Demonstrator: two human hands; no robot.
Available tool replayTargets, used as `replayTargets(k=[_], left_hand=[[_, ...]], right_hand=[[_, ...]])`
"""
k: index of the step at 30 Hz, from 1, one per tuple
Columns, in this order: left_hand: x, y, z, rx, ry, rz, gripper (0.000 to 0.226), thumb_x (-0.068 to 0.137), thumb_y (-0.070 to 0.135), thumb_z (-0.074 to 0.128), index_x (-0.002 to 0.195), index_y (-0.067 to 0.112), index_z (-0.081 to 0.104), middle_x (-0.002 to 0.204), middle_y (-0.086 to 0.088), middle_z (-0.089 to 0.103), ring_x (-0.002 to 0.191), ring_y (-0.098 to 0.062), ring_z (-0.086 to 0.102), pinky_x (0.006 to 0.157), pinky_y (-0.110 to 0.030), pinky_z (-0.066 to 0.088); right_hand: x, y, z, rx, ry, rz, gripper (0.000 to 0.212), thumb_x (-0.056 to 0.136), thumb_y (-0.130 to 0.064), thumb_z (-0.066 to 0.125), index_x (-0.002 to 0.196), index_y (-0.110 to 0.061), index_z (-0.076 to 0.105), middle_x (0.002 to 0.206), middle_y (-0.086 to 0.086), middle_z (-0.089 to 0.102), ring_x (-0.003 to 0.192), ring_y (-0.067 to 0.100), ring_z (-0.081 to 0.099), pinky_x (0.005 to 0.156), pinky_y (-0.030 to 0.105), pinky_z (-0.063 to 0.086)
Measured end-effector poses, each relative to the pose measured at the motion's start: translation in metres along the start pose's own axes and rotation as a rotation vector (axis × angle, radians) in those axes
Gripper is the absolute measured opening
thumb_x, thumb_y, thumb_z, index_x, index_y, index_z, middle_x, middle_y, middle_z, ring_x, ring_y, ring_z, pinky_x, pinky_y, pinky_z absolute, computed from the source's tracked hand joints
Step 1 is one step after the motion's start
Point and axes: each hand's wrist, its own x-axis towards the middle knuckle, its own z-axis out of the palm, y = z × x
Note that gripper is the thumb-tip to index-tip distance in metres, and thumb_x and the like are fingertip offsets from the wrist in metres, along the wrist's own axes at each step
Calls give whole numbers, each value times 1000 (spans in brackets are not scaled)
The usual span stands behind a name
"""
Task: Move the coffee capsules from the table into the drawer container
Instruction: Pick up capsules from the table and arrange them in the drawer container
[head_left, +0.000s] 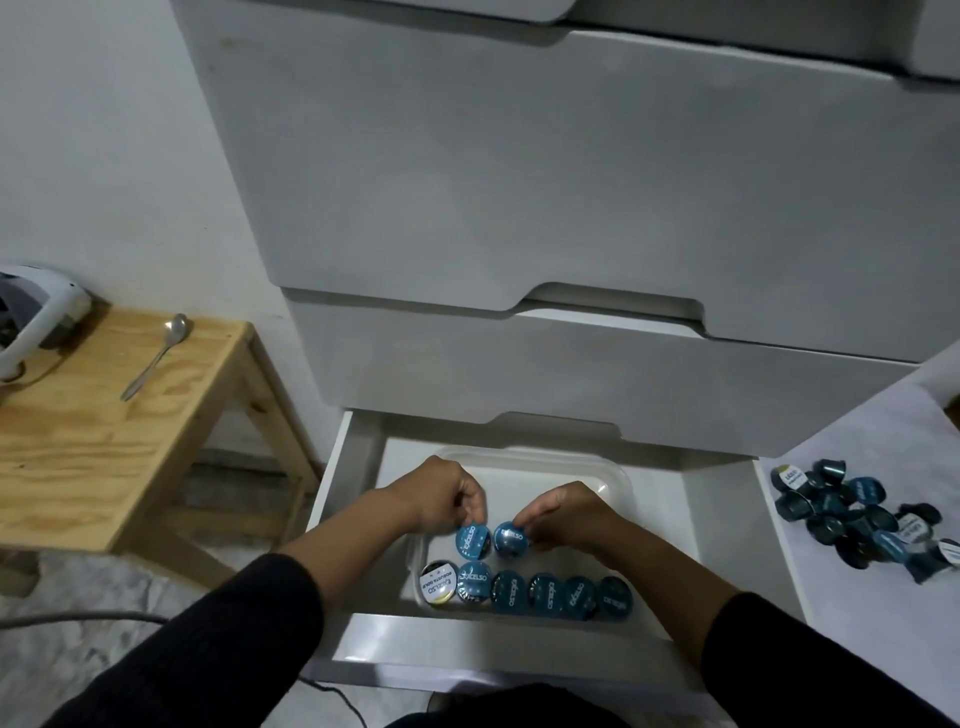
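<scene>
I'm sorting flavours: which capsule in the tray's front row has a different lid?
The white-lidded coffee capsule at the row's left end in the clear plastic tray; the other five lids are blue.

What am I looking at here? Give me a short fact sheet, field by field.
setting: open bottom drawer of a white chest
container: clear tray inside the drawer
near row: six capsules standing side by side, one with a white lid at the left end
left hand: pinches a blue capsule over the tray
right hand: pinches a second blue capsule
still waiting: pile of capsules on the white table at right
also there: spoon on a wooden table at left
</scene>
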Motion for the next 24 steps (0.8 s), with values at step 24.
replayTargets(k=[24], left_hand=[[-11,3,-7,137,16,-107,13,78,9,69,88,14,75,96,-5,73,91,-14,65,87,-25,51]], right_hand=[[10,-3,15,9,-120,-66,23,75,6,66,66,-14,71,70,10,67,59,13,62,57,18,54]])
